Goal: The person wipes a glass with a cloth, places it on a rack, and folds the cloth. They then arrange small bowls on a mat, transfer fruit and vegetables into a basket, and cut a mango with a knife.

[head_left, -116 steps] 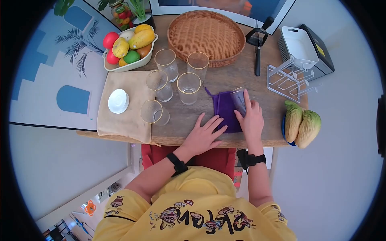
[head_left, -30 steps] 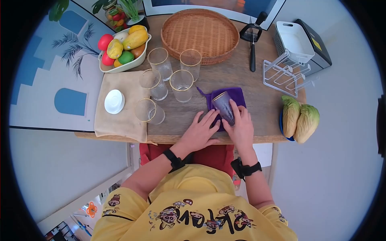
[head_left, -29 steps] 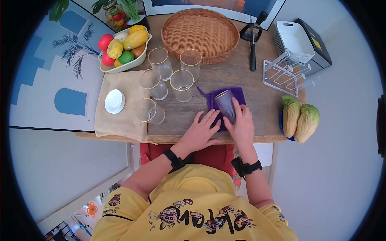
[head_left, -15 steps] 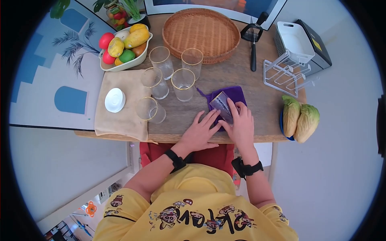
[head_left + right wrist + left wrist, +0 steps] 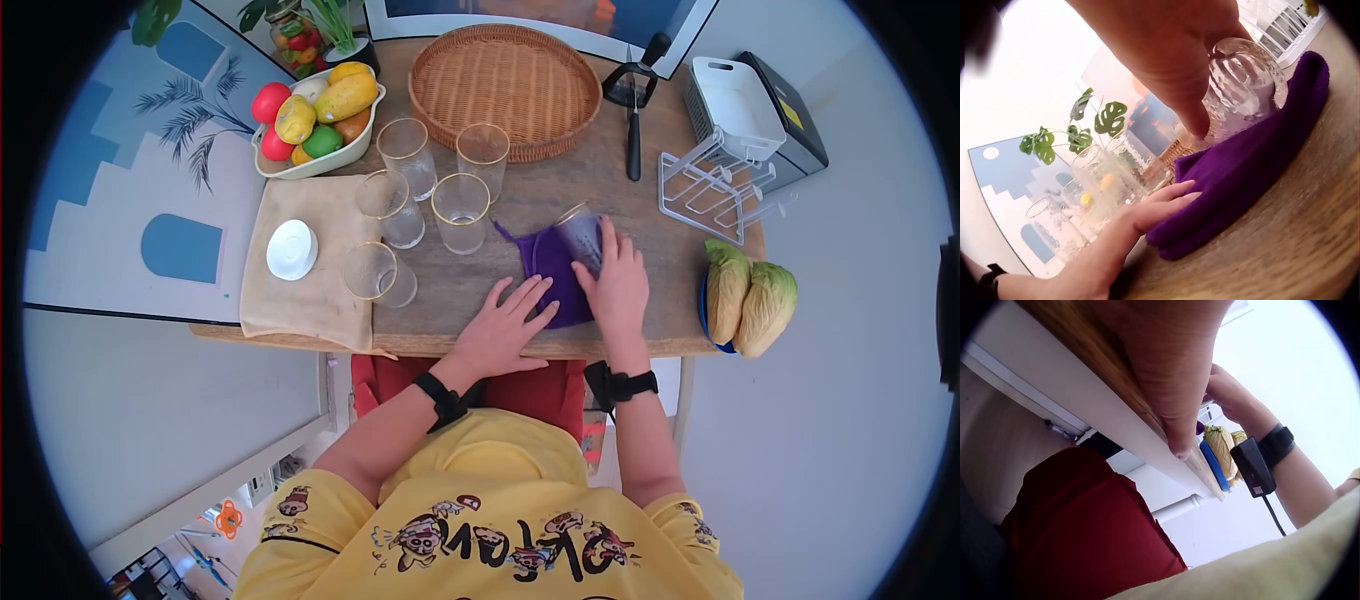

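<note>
Wooden table (image 5: 685, 285) — purple cloth (image 5: 570, 300), glasses (image 5: 461, 222)

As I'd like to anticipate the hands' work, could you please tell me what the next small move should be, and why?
I would probably have the right hand ease the glass leftward over the purple cloth: that hand holds it tilted at the cloth's right side, while the left hand presses the left part and bare cloth shows between.
</note>
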